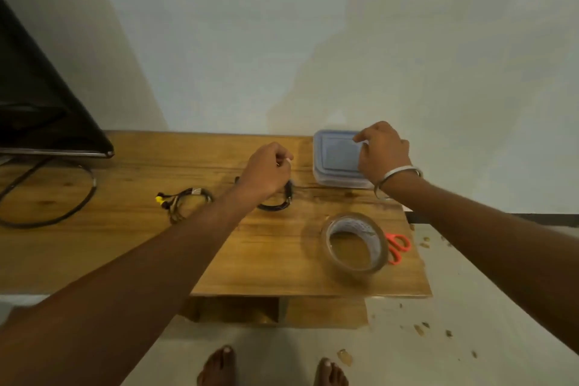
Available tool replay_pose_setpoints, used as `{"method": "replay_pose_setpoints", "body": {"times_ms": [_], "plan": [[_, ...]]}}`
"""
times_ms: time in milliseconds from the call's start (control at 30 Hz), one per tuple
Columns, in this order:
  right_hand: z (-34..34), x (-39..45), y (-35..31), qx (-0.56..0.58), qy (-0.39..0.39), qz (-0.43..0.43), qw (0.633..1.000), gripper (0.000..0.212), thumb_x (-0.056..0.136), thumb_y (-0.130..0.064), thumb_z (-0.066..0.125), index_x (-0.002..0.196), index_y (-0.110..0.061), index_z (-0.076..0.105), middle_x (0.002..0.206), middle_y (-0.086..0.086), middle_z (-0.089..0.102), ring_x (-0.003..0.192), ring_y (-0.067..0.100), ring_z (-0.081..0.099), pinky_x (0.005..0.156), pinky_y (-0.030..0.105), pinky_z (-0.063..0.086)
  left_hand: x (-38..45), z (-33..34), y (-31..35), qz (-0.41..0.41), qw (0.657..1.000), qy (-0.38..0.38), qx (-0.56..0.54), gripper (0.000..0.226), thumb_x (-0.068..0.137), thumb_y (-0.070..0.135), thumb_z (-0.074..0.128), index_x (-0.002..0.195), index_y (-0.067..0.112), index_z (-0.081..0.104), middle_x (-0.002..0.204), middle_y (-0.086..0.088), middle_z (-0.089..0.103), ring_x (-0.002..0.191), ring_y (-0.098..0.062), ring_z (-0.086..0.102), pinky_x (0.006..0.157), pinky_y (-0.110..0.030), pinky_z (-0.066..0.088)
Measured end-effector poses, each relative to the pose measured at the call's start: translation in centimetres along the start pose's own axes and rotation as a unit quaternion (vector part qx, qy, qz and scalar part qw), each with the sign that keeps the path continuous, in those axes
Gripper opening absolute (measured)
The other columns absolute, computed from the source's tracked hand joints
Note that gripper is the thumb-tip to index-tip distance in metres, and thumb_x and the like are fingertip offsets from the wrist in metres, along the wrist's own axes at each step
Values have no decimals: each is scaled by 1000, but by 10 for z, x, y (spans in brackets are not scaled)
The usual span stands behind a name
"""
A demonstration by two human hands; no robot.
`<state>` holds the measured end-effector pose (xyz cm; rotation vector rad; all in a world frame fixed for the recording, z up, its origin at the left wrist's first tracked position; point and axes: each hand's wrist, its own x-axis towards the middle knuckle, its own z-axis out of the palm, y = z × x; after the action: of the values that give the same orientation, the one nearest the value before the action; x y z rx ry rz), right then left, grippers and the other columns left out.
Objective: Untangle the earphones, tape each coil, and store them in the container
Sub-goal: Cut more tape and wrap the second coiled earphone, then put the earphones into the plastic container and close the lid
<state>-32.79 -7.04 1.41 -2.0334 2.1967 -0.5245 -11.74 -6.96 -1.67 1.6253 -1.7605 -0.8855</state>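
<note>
Left hand: the left hand point(268, 171) hovers over the middle of the table point(125, 254), fingers curled, pinching something small and pale at its fingertips; what that is I cannot tell.
Black coil: a coil of black earphones point(280, 202) lies on the table right under the left hand, partly hidden by the wrist.
Right hand: the right hand point(382, 150) is at the far right of the table, fingers bent and pinching the lid edge of the container point(336, 158); a metal bangle point(396, 177) sits on its wrist.
Container: clear plastic box with a bluish lid on top, standing at the table's back edge near the wall.
Second coil: another coiled set of earphones point(186, 199), with yellow ends, lies to the left of the black coil, apart from it.
Tape: a roll of brown tape point(354, 244) lies on the table nearer the person, below the container.
Scissors: orange-handled scissors point(398, 247) lie just right of the tape roll, partly behind it.
Screen: a dark screen point(40, 110) stands at the far left, with a black cable point(62, 213) looping over the table.
Floor: two bare feet point(272, 368) show at the bottom edge.
</note>
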Motion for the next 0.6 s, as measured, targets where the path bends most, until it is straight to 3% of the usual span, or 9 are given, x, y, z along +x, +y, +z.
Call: {"method": "replay_pose_setpoints", "body": {"times_ms": [100,200,267,367,467,600], "plan": [[-2,-4,28,-14,4,52,999,37,89,-14,53,125,-10,53,130,13,46,119,33,45,98,43,36,8,25,15,-40,999,-19,-16,18,99,26,49,113,16,57,111,0,59,94,-14,56,69,-23,41],[5,-8,44,41,-42,108,992,41,94,-19,49,131,-1,45,133,21,45,121,37,45,100,42,39,12,43,20,-90,994,-32,-46,29,99,29,49,125,15,53,119,-2,57,102,-22,62,83,-32,51],[12,-11,49,66,-62,122,988,38,96,-19,45,127,2,47,128,23,51,118,37,49,97,38,40,13,53,22,-108,991,-36,-74,31,100,26,47,129,14,52,123,-7,59,100,-24,66,90,-40,55],[18,-12,49,81,-62,126,987,31,98,-17,40,115,3,57,115,23,61,107,37,56,87,35,45,14,60,23,-131,984,-33,-116,31,102,19,44,131,9,51,112,-8,65,86,-19,70,82,-35,58],[22,-12,45,92,-63,133,985,29,97,-13,40,111,4,59,113,22,62,106,36,57,84,33,45,16,63,20,-153,976,-25,-152,28,102,17,45,127,7,52,99,-3,63,81,-20,72,87,-40,58],[19,-13,42,98,-62,137,984,29,97,-11,42,115,3,59,115,20,62,107,34,58,86,31,46,15,63,19,-152,977,-5,-150,25,102,16,45,124,8,53,112,-7,61,82,-19,71,87,-39,58]]}}
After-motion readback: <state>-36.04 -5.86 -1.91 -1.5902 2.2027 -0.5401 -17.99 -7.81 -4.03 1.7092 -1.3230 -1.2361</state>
